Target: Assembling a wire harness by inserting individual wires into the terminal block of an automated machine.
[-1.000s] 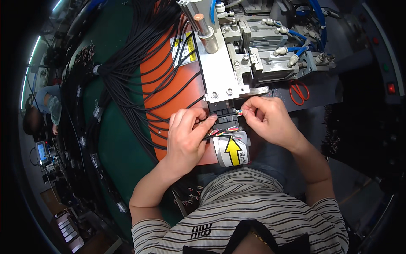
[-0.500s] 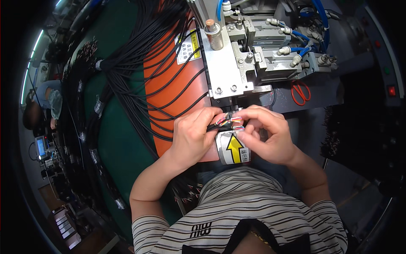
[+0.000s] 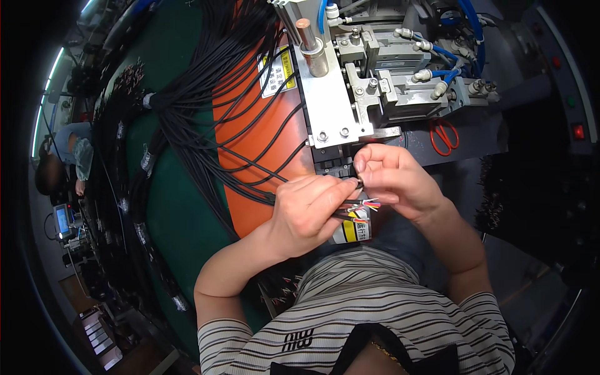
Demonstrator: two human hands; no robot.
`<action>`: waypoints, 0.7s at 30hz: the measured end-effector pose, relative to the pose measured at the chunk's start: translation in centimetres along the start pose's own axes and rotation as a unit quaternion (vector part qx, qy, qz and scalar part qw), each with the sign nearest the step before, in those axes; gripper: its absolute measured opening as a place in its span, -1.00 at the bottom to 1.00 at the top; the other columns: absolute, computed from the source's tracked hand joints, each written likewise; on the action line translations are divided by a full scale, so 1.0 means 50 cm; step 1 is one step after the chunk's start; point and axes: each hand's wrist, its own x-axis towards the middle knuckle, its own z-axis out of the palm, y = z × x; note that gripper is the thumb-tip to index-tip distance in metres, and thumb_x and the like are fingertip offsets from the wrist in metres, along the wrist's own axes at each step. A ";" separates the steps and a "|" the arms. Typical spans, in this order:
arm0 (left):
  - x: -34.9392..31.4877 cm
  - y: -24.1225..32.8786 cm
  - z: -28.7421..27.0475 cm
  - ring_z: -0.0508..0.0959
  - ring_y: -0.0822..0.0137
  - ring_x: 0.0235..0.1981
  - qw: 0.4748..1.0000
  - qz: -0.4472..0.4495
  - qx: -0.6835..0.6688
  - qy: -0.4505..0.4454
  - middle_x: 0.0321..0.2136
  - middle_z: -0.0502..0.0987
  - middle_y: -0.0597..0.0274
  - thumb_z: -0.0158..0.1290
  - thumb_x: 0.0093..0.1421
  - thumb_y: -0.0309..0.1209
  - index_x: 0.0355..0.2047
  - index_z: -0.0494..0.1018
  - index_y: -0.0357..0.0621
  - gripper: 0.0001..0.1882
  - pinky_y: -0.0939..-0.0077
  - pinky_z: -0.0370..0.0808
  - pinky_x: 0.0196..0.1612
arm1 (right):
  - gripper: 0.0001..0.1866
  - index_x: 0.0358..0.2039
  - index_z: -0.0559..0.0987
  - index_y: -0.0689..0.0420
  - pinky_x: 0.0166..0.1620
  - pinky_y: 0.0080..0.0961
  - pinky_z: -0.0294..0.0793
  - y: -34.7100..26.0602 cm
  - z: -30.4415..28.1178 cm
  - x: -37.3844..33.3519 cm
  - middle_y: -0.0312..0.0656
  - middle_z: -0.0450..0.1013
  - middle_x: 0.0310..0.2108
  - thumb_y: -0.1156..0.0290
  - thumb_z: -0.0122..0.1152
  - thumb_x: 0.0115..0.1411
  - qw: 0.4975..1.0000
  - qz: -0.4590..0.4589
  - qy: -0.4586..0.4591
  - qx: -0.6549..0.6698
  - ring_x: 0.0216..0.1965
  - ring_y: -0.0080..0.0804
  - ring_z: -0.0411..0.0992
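Observation:
In my left hand [image 3: 309, 209] are several black cables, gripped between thumb and fingers. Their stripped ends [image 3: 370, 204], with thin red, white, yellow and blue wires, stick out to the right below the fingertips. My right hand [image 3: 403, 184] pinches a small piece at the left fingertips, just in front of the machine; hands and cable hide most of it. Under the cable ends shows a white label with a yellow arrow [image 3: 350, 232]. From the left hand the cables run left over an orange-red surface [image 3: 250, 144] into a larger black bundle [image 3: 187, 106].
Beyond my hands stands a metal pneumatic machine [image 3: 334, 106] with cylinders and blue hoses [image 3: 447, 75]. Red-handled scissors [image 3: 444, 136] lie to its right. More wrapped cable bundles [image 3: 147, 159] hang along the green surface [image 3: 165, 219]. Another person [image 3: 69, 150] is at the far left.
My left hand has shifted right and slightly down with the cables. The colored wire ends now point lower right. My right hand's fingertips have moved up, nearer the machine.

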 end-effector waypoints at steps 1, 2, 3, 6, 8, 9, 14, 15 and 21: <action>-0.002 0.002 0.002 0.56 0.17 -0.56 1.000 0.000 0.000 0.001 -0.52 0.54 0.11 0.22 -0.05 -0.58 -0.23 0.51 -0.28 -0.69 0.43 0.46 -0.52 | -0.89 -0.21 0.52 0.21 -0.59 -0.81 0.14 -0.001 0.004 -0.002 -0.34 0.43 -0.49 0.50 0.12 0.28 1.000 0.001 0.000 0.000 -0.64 -0.79 0.19; -0.003 0.004 0.004 0.56 0.17 -0.56 1.000 -0.022 0.003 -0.007 -0.52 0.53 0.12 0.23 -0.07 -0.57 -0.24 0.50 -0.29 -0.68 0.40 0.46 -0.53 | -0.88 -0.20 0.52 0.21 -0.57 -0.82 0.16 0.000 0.014 -0.004 -0.35 0.43 -0.49 0.51 0.13 0.27 0.998 -0.018 0.034 -0.045 -0.62 -0.79 0.22; -0.005 0.006 0.005 0.56 0.16 -0.56 0.999 -0.045 0.006 -0.015 -0.53 0.52 0.13 0.25 -0.09 -0.56 -0.25 0.48 -0.29 -0.66 0.38 0.45 -0.53 | -0.88 -0.19 0.52 0.22 -0.55 -0.82 0.17 0.003 0.024 -0.006 -0.36 0.43 -0.48 0.52 0.14 0.26 0.993 -0.037 0.067 -0.090 -0.59 -0.79 0.25; 0.007 0.012 0.001 0.55 0.17 -0.57 0.996 -0.089 -0.014 -0.010 -0.54 0.51 0.15 0.29 -0.10 -0.53 -0.28 0.46 -0.29 -0.66 0.37 0.44 -0.54 | -0.73 -0.04 0.49 0.29 -0.37 -0.70 0.40 0.027 0.056 -0.016 -0.25 0.45 -0.28 0.57 0.14 0.24 0.967 -0.144 0.114 -0.179 -0.37 -0.67 0.43; 0.011 0.007 0.003 0.55 0.18 -0.58 0.994 -0.095 -0.035 0.029 -0.55 0.50 0.18 0.32 -0.11 -0.53 -0.32 0.45 -0.27 -0.66 0.38 0.44 -0.54 | -0.59 0.07 0.44 0.34 -0.24 -0.56 0.47 0.048 0.065 -0.018 -0.11 0.44 -0.19 0.67 0.09 0.16 0.839 -0.306 0.124 -0.432 -0.29 -0.47 0.47; 0.008 0.006 0.005 0.55 0.18 -0.58 0.994 -0.095 -0.035 0.028 -0.55 0.50 0.18 0.32 -0.11 -0.53 -0.32 0.45 -0.27 -0.66 0.38 0.44 -0.54 | -0.51 0.11 0.41 0.36 -0.18 -0.51 0.47 0.061 0.058 -0.017 -0.04 0.43 -0.18 0.74 0.06 0.11 0.684 -0.392 0.123 -0.603 -0.27 -0.36 0.45; 0.007 0.004 0.009 0.54 0.20 -0.59 0.995 -0.100 -0.014 0.003 -0.56 0.50 0.16 0.29 -0.11 -0.55 -0.32 0.46 -0.26 -0.69 0.40 0.44 -0.54 | -0.72 -0.04 0.52 0.41 -0.17 -0.54 0.47 0.046 0.043 -0.024 -0.05 0.44 -0.12 0.66 0.02 0.25 0.774 -0.332 0.131 -0.522 -0.25 -0.42 0.47; 0.011 0.003 0.008 0.52 0.21 -0.61 0.996 -0.091 -0.012 0.004 -0.57 0.49 0.14 0.27 -0.10 -0.56 -0.32 0.47 -0.26 -0.70 0.41 0.44 -0.55 | -0.75 -0.05 0.53 0.40 -0.17 -0.56 0.48 0.041 0.036 -0.023 -0.08 0.45 -0.13 0.60 0.02 0.30 0.860 -0.274 0.129 -0.411 -0.24 -0.46 0.47; 0.009 0.005 0.003 0.57 0.17 -0.55 0.992 -0.116 -0.038 -0.018 -0.52 0.52 0.16 0.30 -0.12 -0.56 -0.33 0.46 -0.26 -0.68 0.40 0.47 -0.51 | -0.79 -0.09 0.58 0.34 -0.27 -0.67 0.44 0.026 0.015 -0.017 -0.16 0.51 -0.20 0.56 0.09 0.31 0.979 -0.129 0.091 -0.131 -0.31 -0.59 0.46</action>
